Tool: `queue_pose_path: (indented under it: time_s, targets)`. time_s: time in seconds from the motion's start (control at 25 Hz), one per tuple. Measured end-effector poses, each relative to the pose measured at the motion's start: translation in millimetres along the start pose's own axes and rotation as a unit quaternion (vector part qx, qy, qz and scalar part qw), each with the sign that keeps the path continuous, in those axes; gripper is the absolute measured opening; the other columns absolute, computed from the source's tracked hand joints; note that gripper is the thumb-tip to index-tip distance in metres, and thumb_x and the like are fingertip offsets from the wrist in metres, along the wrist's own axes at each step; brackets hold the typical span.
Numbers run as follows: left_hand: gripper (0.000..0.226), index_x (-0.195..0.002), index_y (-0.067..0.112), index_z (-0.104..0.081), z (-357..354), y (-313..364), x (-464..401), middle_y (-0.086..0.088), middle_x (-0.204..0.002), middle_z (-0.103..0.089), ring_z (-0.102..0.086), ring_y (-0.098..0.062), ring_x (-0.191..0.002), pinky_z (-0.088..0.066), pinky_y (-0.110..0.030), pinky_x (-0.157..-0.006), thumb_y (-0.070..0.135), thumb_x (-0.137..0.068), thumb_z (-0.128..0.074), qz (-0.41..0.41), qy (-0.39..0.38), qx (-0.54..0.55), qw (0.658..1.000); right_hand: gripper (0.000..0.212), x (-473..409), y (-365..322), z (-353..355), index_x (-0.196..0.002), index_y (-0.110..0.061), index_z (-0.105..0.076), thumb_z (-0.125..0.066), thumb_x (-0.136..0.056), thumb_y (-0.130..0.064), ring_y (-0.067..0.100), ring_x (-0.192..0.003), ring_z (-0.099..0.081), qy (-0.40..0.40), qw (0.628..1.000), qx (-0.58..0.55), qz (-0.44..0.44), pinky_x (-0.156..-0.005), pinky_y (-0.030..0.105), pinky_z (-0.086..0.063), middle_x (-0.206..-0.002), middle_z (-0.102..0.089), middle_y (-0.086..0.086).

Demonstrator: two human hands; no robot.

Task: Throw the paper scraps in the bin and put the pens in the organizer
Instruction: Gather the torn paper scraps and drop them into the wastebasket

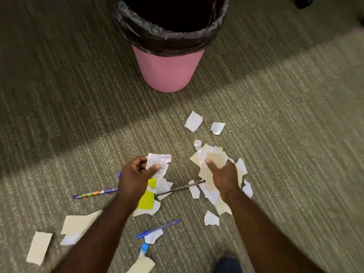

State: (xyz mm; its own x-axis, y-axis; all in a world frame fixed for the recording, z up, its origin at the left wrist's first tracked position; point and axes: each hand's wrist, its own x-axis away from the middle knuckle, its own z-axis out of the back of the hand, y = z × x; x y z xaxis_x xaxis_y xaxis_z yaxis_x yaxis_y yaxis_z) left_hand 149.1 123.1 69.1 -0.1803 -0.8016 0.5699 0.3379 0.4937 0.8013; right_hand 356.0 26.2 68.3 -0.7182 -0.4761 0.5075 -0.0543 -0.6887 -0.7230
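Gripping white scraps [160, 162], the left hand [136, 179] is closed around them, short of the bin [167, 69]. The right hand [222, 174] is closed on a cream wad [213, 156], also short of the bin. More loose scraps [194, 121] lie nearer the bin; the left hand hides part of a patterned pen [94, 193], while a blue pen [158, 228] and a thin dark pen [180, 188] lie farther from it. The bin's top is cut off.

Both forearms bare, no sleeves in view. Left hand [136, 176] and right hand [222, 174] bare: no gloves, rings or watch. Dark blue shoe toe [228, 265] behind right grip.
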Motion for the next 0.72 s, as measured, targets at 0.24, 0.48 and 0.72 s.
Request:
queue_pose_path:
  time_s: [0.24,0.48,0.72]
  targets:
    - [0.054,-0.119,0.019,-0.058,-95.9,-5.7,-35.5,0.009,-0.065,-0.047,-0.042,-0.002,-0.052,-0.037,-0.005,-0.053,0.007,-0.070,-0.079,-0.090,-0.112,-0.182,0.973,0.056,-61.5,46.4,36.2,-0.123,0.003,-0.054,-0.071,-0.082,-0.031,0.032,-0.133,-0.039,-0.018,0.962,0.258,0.087,-0.111,0.042,-0.032,-0.142,-0.045,0.018]
    - [0.080,-0.134,0.025,-0.037,-158.0,-12.4,-78.8,-0.002,-0.110,-0.063,-0.062,-0.008,-0.084,-0.048,-0.018,-0.074,0.001,-0.069,-0.077,-0.072,-0.205,-0.263,0.940,0.046,-103.4,48.1,13.9,-0.112,-0.013,-0.063,-0.074,-0.075,-0.038,0.028,-0.121,-0.046,-0.060,0.934,0.339,0.091,-0.100,0.039,-0.039,-0.128,-0.053,0.008]
    - [0.048,-0.113,0.014,-0.054,-168.0,-18.2,-73.2,-0.006,-0.111,-0.068,-0.063,-0.017,-0.094,-0.048,-0.023,-0.081,0.006,-0.071,-0.077,-0.070,-0.157,-0.317,0.933,0.034,-95.2,48.4,12.8,-0.097,-0.001,-0.066,-0.077,-0.074,-0.023,0.033,-0.093,-0.062,-0.015,0.973,0.209,0.096,-0.074,0.031,-0.041,-0.099,-0.068,0.018]
